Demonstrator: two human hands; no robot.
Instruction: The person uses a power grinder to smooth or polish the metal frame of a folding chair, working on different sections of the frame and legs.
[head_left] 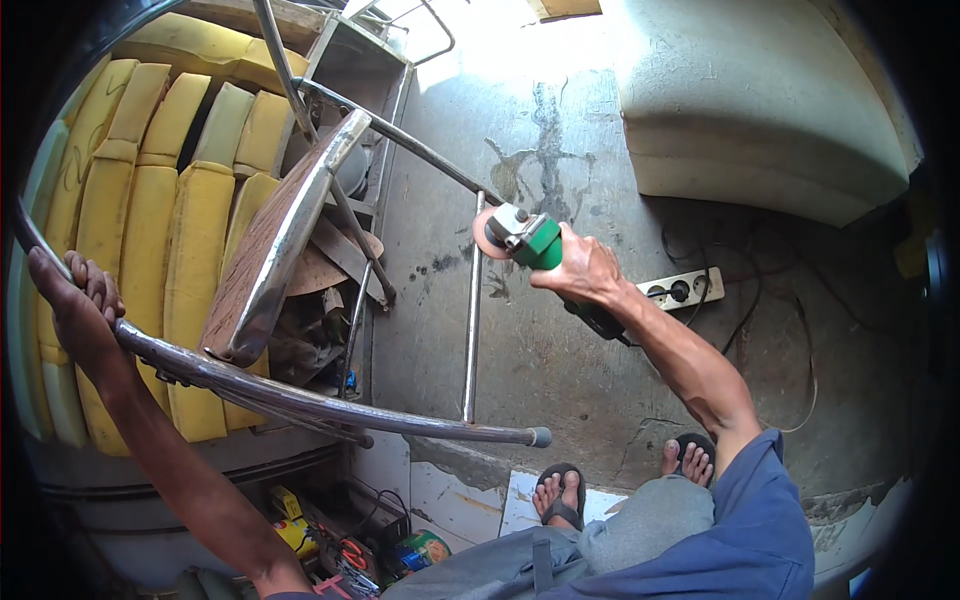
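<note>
Your left grip (80, 290) was clamped around the curved metal tube of a chair frame (330, 398), your fingers wrapped over it. From there the tube ran down and to the right, ending in a grey end cap (540, 437) well below your right grip (585, 268). The right grip was closed on a green angle grinder (543, 243), and the grinder's reddish disc (491, 233) lay just left of your knuckles. The disc overlapped the upper part of the frame's thin cross tube (473, 320), near that grip; you could not tell from this angle whether they touched.

The frame itself spanned the space between your two grips. Within it, to the right of your left grip, a brown seat panel (262, 245) with a shiny metal rim stood tilted. Yellow foam pads (190, 290) were packed together beyond the left grip and behind the panel. A white power strip (708, 286) lay on the floor (600, 390) to the right of your right grip, and a cream padded piece (760, 110) stood above and right of it. Your sandalled feet (560, 495) were below the right grip. An orange-handled tool (352, 553) lay below and right of your left grip.
</note>
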